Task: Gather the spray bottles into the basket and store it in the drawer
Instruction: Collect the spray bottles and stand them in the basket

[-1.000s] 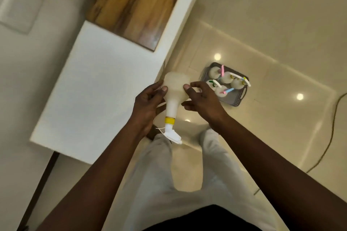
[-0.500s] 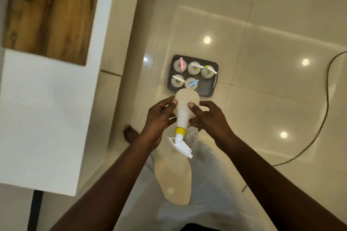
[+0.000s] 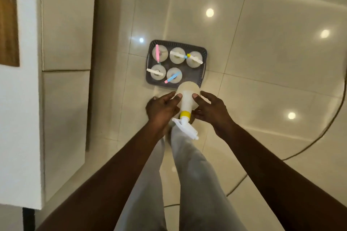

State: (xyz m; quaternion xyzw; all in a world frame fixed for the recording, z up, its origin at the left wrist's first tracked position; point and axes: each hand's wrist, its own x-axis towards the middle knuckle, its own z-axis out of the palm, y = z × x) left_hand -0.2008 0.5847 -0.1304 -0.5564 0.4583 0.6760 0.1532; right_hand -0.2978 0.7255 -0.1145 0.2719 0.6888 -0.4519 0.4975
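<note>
Five bottles are already stood in the dark woven plastic basket on the floor. The sixth translucent white yellow-collared spray bottle is gripped between left hand and right hand, above the basket's near edge. Placing and drawer storage remain.

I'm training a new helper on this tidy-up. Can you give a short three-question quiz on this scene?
1. How many bottles stand in the basket?
2. True or false: the left hand alone holds the bottle.
3. The held bottle's collar is: A pink, B yellow, C blue?

Key: 1. Five. 2. False; the right hand holds it too. 3. B.
</note>
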